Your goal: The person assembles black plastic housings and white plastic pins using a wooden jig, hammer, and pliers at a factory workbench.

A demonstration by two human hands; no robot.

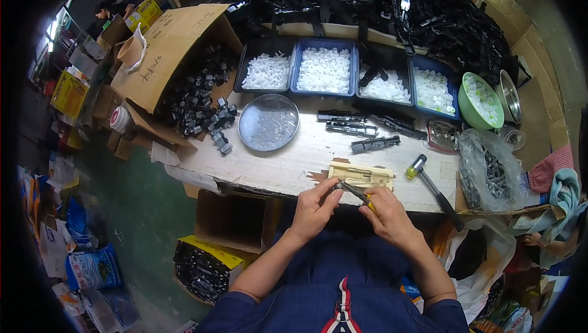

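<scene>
My left hand (315,210) pinches thumb and forefinger at the front edge of the bench; a small dark part shows at the fingertips, too small to name. My right hand (392,216) is closed around a yellow-handled tool (369,205), whose dark, narrow end points up and left to the left fingertips. Just beyond the hands lies a pale wooden fixture (373,175) with a metal piece set in it. Behind it, several black slotted assemblies (375,143) rest on the bench. To the right of the fixture lies a hammer (433,185) with a yellow-and-black head.
Trays of white plastic parts (323,69) line the back, beside a green bowl (479,101). A round metal dish (268,123) holds small pins. Dark blocks spill from a cardboard box (177,45) at left. A clear bag of parts (492,170) sits at right.
</scene>
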